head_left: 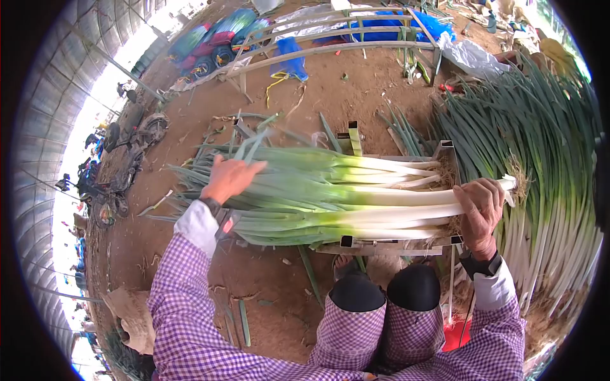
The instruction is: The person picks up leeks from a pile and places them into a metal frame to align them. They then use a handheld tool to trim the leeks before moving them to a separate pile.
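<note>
Leeks (330,197) lying mid-frame, white ends right, green tops left. Left hand (230,178) pressing flat, fingers apart. Right hand (480,209) clamping white ends. Bare dirt (356,95) lying above.

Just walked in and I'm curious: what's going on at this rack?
A person in checked sleeves works at a metal rack with a bundle of green onions lying across it. The left hand rests flat on the leafy end. The right hand curls around the white root ends. A much larger pile of green onions lies on the person's right.
</note>
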`<state>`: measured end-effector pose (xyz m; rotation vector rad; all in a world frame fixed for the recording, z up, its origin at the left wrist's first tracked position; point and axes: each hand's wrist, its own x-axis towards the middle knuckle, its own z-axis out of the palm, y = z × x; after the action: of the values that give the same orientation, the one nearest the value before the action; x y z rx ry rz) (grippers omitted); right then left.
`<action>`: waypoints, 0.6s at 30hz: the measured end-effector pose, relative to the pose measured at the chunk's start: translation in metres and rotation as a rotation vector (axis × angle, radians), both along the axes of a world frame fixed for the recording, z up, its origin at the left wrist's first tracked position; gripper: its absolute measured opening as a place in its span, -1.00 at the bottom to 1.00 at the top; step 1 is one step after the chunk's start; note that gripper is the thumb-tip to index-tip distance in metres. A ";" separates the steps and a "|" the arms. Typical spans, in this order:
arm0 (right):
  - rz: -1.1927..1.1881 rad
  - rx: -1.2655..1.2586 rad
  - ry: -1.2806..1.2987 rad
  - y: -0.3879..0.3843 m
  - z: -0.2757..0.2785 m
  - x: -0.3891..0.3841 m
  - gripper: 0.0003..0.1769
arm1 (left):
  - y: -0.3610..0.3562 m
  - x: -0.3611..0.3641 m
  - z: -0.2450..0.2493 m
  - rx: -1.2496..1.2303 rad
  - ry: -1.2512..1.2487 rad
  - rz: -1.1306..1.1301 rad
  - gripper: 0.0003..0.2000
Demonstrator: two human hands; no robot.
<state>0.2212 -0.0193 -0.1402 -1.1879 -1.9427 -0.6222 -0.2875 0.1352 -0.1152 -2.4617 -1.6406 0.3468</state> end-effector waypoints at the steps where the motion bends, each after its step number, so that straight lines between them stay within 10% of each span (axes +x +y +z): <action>1: 0.003 0.009 0.009 0.001 0.002 -0.001 -0.53 | -0.010 -0.006 0.005 0.064 0.039 0.003 -0.52; 11: 0.035 -0.065 0.056 0.029 0.005 -0.017 -0.59 | -0.053 -0.080 -0.003 0.308 0.022 0.505 -0.35; 18: 0.045 -0.598 0.153 0.086 -0.077 0.002 -0.57 | -0.030 -0.047 -0.001 0.438 -0.315 0.199 -0.50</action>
<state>0.2233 0.0664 -0.2167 -1.4859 -2.0777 0.0946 -0.3348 0.1047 -0.1158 -2.1044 -1.8434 -0.3637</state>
